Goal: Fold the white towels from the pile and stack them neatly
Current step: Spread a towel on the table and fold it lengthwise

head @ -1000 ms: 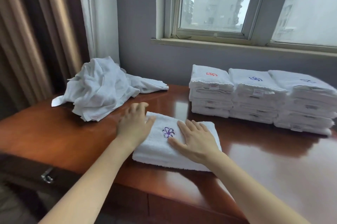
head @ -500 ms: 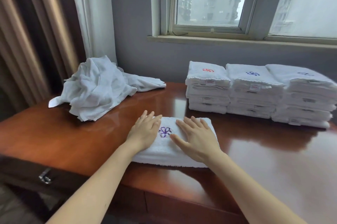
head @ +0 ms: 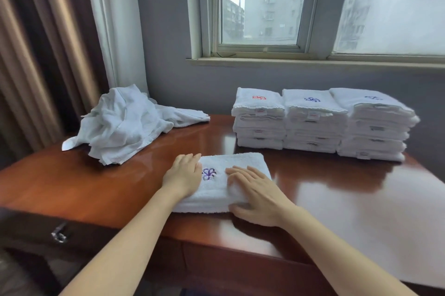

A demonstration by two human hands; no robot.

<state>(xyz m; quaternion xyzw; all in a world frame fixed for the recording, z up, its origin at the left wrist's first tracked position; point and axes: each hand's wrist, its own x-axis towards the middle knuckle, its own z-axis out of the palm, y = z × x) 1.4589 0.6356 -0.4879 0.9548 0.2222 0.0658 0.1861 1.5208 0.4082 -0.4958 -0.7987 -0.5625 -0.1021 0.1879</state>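
Both flat, unclenched hands, left hand (head: 184,175) and right hand (head: 252,193), are pressing the folded white purple-embroidered towel (head: 237,163); three white folded-towel stacks (head: 313,122) are lying beyond, nearer the right hand

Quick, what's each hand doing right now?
Left hand: open, lying flat on the folded towel, holding nothing.
Right hand: open, fingers spread on the towel, thumb at its near edge; no clear grip.

One folded towel (head: 234,163) at six o'clock, two hands on it; three stacks (head: 317,124) at two o'clock; one loose pile (head: 122,124) at ten o'clock.
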